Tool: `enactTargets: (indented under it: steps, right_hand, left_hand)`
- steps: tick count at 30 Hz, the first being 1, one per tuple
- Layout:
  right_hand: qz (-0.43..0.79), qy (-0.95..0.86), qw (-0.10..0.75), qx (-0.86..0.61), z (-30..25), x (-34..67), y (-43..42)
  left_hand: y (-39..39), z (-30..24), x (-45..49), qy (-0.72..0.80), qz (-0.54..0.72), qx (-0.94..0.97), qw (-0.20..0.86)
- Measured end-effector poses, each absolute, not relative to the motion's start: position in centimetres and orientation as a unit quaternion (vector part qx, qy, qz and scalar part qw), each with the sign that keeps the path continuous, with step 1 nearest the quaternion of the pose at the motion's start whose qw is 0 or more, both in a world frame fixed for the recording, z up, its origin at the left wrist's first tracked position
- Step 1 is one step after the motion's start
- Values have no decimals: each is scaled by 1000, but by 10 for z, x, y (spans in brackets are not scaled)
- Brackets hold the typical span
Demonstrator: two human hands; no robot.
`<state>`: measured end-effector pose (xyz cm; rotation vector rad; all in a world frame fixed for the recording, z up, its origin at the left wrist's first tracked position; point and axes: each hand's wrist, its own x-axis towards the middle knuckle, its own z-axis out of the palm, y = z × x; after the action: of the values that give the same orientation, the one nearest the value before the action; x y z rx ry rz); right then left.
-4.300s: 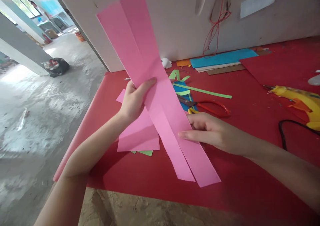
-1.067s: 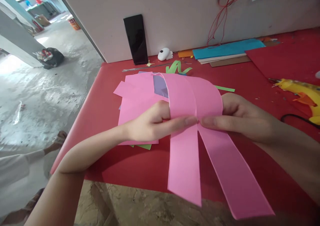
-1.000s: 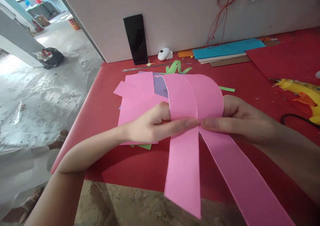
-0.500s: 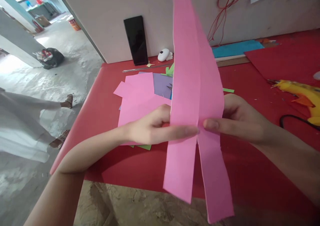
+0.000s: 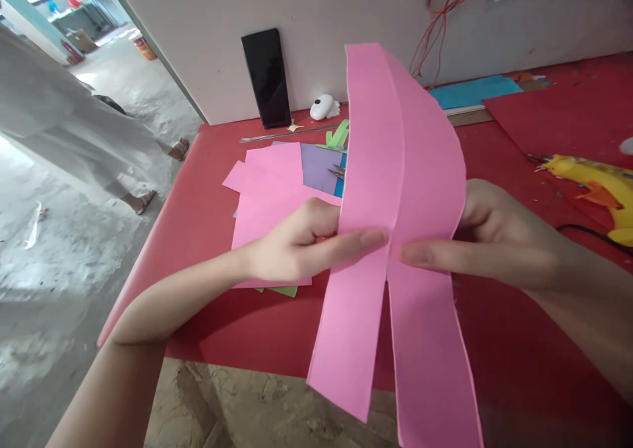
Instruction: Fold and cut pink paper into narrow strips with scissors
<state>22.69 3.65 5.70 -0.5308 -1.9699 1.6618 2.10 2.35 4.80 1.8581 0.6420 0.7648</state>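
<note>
Two long pink paper strips (image 5: 395,171) are held side by side above the red table (image 5: 208,191). My left hand (image 5: 301,247) pinches the left strip, thumb on the front and fingers behind. My right hand (image 5: 487,240) pinches the right strip the same way. The strips' upper ends curl away from me, and their lower ends hang apart past the table's near edge. Flat pink sheets (image 5: 270,197) lie on the table behind my left hand, over a purple sheet (image 5: 319,167).
A black phone (image 5: 266,78) leans on the white wall. A white small object (image 5: 322,107), green paper scraps (image 5: 339,134), blue sheets (image 5: 475,92) and a yellow glue gun (image 5: 591,184) lie on the table. A person in white (image 5: 74,131) walks past at left.
The strips were bent over into an arch, then sprang upright, and now their tops bend back away from me. Both pinches stay put. The person in white has walked further in from the left.
</note>
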Motion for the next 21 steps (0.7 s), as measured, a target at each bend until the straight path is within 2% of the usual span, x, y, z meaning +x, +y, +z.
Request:
enactTargets:
  steps: [8,15,21]
  right_hand:
    - [626,-731,223,-155,52,227,43]
    - [628,-733,208,-158,48,232,47]
    - [610,-742,181,-212,57,230,48]
  left_hand:
    - [29,59,20,203,284,826,442]
    - [32,55,18,223,235,839,438]
    - [38,52,19,211,305,842,392]
